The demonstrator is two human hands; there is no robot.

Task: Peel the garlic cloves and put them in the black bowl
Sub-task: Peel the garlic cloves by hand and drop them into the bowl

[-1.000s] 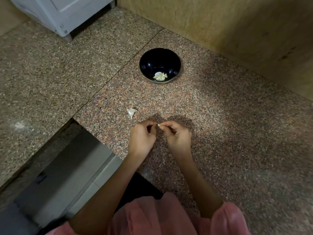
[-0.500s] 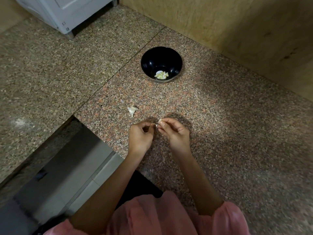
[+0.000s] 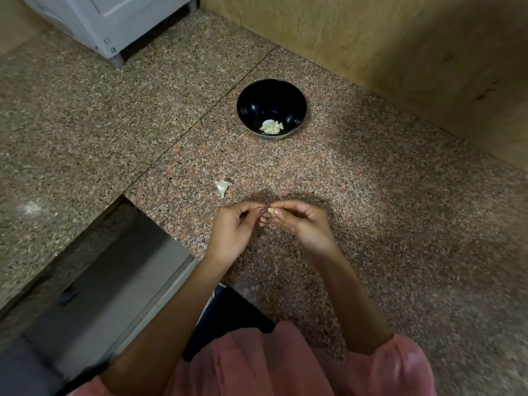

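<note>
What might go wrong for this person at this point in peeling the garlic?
1. The garlic clove is tiny and pinched only at the fingertips of the left hand and right hand, so it may slip and fall.
2. The hands work near the counter edge, so a dropped clove could roll off into the gap.
3. The black bowl sits some way off, so a tossed clove might miss it.

We see only a pale tip of the clove (image 3: pixel 271 210); fingertips of the left hand (image 3: pixel 235 234) and right hand (image 3: pixel 307 228) hide the rest. Garlic (image 3: pixel 271 127) in the bowl (image 3: pixel 271 95) is too small to count. The white cabinet (image 3: pixel 108 18), upper left, and sleeves (image 3: pixel 400 367), bottom, are cut off.
</note>
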